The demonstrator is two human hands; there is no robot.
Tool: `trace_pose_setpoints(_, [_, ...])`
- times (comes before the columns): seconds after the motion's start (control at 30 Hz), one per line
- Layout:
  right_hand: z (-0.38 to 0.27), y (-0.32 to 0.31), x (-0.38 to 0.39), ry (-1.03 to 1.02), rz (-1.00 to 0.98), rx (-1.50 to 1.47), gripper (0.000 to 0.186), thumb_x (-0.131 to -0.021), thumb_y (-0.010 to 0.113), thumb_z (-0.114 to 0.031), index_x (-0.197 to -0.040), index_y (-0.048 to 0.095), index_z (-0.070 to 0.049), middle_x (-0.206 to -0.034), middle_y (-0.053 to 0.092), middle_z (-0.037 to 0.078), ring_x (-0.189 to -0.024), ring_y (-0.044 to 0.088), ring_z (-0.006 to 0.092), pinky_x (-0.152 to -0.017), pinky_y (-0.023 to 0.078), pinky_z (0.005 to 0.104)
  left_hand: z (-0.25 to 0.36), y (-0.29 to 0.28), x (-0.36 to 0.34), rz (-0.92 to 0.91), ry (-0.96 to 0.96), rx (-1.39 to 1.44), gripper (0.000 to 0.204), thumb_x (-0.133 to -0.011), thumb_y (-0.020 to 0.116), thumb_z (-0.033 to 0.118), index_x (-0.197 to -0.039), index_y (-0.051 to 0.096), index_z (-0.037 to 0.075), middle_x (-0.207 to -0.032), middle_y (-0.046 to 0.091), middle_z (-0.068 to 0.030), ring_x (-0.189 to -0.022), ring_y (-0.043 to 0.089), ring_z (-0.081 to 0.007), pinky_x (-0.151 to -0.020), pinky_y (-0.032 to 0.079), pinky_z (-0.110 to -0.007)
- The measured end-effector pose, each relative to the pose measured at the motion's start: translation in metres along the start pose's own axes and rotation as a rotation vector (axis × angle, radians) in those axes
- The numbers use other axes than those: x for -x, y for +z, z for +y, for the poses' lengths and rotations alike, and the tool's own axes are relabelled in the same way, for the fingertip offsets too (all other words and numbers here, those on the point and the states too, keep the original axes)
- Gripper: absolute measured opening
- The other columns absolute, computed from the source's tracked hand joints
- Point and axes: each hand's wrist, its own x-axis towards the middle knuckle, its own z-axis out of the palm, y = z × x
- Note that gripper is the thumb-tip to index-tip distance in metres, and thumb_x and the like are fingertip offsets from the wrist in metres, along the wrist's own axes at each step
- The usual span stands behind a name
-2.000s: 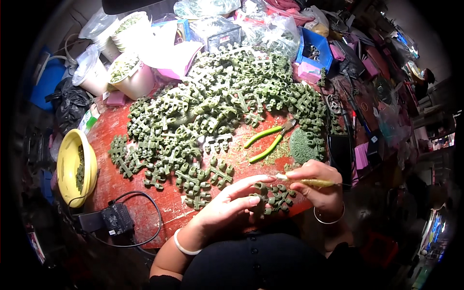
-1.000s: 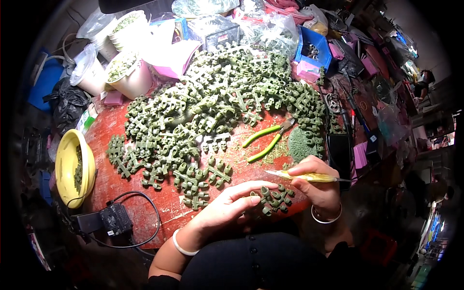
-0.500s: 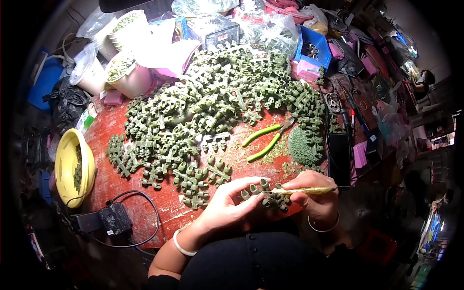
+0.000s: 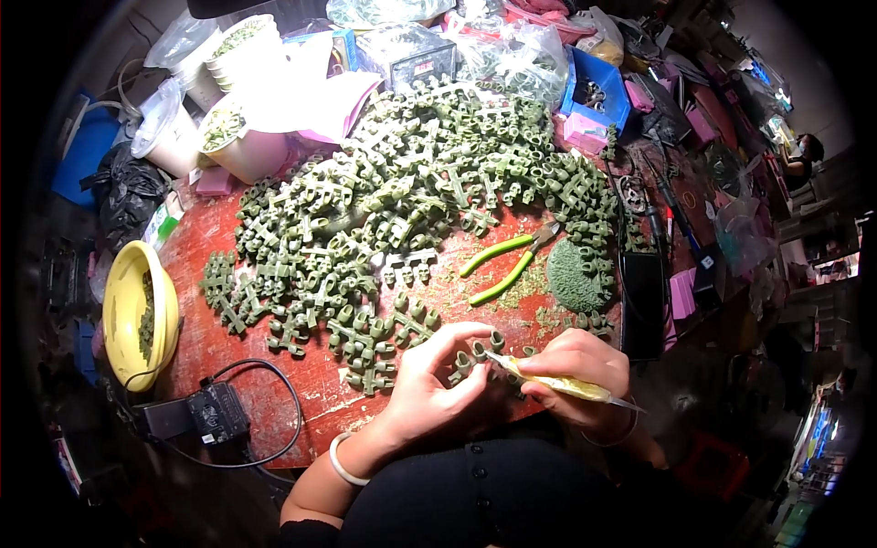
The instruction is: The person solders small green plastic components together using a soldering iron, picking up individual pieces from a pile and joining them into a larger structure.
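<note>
My left hand pinches a green branched piece with small cup-shaped ends just beyond the near edge of the table. In my right hand is a slim pointed tool with a yellow wrapped handle, held like a pen. Its pale tip meets the piece near the cups by my left fingertips. My fingers hide part of the piece. Beyond my hands lie green-handled cutting pliers, open on the red table, beside a round green textured pad.
A big heap of similar green pieces spreads over the table. At left stand a yellow basin and a black power adapter with a looped cable. White buckets, plastic bags and a blue bin line the back.
The tool has swung round in my right hand, its tip moving left onto the cups and its back end now pointing down to the right. My left hand has barely shifted.
</note>
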Motion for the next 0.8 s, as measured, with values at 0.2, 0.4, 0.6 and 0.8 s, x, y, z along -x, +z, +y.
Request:
trace_pose_setpoints(0.2, [0.008,0.001,0.001,0.007,0.114,0.031,0.025,-0.081,0.081,-0.003,-0.105,0.074,-0.001,-0.091,0.071,0.010,-0.076,0.066,0.0197,-0.067,0.052,0.0306,-0.004,-0.001,0.002,-0.024,-0.079,0.212,0.033,-0.088,0.069,-0.005,-0.118,0.055,0.002,-0.109,0.058,-0.0030,-0.093,0.058,-0.0079,-0.081,0.048,-0.024])
trace_pose_setpoints(0.4, [0.009,0.003,0.002,0.080,0.056,-0.204,0.024,-0.085,0.081,-0.015,-0.100,0.075,0.003,-0.086,0.072,0.011,-0.072,0.066,0.0204,-0.066,0.051,0.0292,-0.001,-0.003,0.004,-0.112,-0.113,0.321,0.031,-0.091,0.065,-0.007,-0.118,0.053,0.002,-0.111,0.056,-0.0033,-0.107,0.056,-0.0106,-0.091,0.047,-0.027])
trace_pose_setpoints(0.6, [0.008,-0.002,0.005,0.179,0.040,-0.275,0.023,-0.087,0.077,-0.009,-0.108,0.073,0.000,-0.086,0.072,0.010,-0.070,0.065,0.0183,-0.065,0.050,0.0287,-0.005,-0.007,0.005,-0.153,-0.111,0.363,0.031,-0.092,0.062,-0.009,-0.119,0.052,0.002,-0.116,0.054,-0.0052,-0.111,0.054,-0.0109,-0.094,0.048,-0.028])
trace_pose_setpoints(0.8, [-0.011,0.002,0.008,0.282,-0.006,-0.349,0.024,-0.088,0.074,-0.004,-0.112,0.071,0.000,-0.085,0.071,0.012,-0.071,0.068,0.0193,-0.065,0.052,0.0303,-0.004,-0.002,0.002,-0.028,-0.059,0.316,0.024,-0.092,0.063,-0.008,-0.113,0.055,0.001,-0.107,0.057,-0.0050,-0.102,0.059,-0.0112,-0.091,0.049,-0.027])
